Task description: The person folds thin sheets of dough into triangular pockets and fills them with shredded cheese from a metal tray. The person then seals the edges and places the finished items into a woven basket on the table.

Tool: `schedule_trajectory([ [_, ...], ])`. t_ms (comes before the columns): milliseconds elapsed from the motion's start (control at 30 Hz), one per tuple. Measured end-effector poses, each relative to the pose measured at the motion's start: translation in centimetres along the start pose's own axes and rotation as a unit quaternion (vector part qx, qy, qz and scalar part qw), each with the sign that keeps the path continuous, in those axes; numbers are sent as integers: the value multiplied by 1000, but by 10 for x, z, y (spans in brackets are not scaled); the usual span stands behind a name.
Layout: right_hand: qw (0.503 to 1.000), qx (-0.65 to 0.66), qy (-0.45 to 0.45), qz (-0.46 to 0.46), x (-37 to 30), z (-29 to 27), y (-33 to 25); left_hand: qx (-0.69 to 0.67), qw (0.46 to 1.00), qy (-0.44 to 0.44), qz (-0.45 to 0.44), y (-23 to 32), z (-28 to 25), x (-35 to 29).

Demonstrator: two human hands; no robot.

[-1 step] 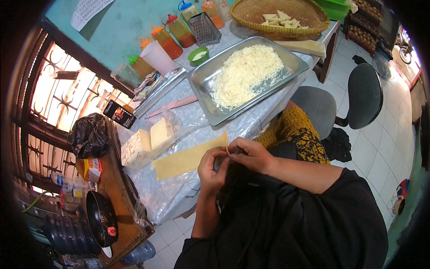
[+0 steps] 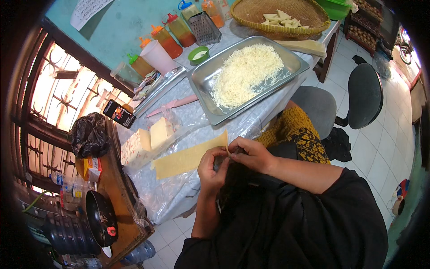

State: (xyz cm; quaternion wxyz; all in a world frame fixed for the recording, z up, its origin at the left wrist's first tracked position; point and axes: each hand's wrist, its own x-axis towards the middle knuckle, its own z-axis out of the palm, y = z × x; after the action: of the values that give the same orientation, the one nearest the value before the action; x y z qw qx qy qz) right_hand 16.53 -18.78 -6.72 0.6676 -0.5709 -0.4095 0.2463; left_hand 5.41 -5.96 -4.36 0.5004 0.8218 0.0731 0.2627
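Observation:
A long flat strip of pale yellow dough [image 2: 190,159] lies on the plastic-covered table in front of me. At its right end, my left hand [image 2: 212,169] and my right hand [image 2: 253,155] meet, fingertips pinched together on the strip's edge. The fingers hide what exactly lies between them. Beyond the strip, a stack of pale blocks [image 2: 139,145], partly in clear plastic, rests on the table. A metal tray [image 2: 207,104] of grated white shreds [image 2: 246,76] stands farther back. Left of the tray lies a pink-handled knife [image 2: 179,102].
Squeeze bottles [image 2: 166,42], a box grater [image 2: 205,28] and a small green bowl [image 2: 198,55] line the wall side. A woven basket [image 2: 244,18] holds folded pale triangles. A phone [image 2: 119,114] leans at the left. A black pan [image 2: 99,215] sits on the side bench. A grey chair [image 2: 365,96] stands right.

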Motion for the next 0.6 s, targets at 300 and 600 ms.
schedule_trajectory([
  [300,998,48,-25,13,4,-3,-4,10,1000,-24,12,-2,-3,4],
  [600,999,-29,-15,8,4,-2,-12,-8,1000,-14,6,-2,-2,4],
])
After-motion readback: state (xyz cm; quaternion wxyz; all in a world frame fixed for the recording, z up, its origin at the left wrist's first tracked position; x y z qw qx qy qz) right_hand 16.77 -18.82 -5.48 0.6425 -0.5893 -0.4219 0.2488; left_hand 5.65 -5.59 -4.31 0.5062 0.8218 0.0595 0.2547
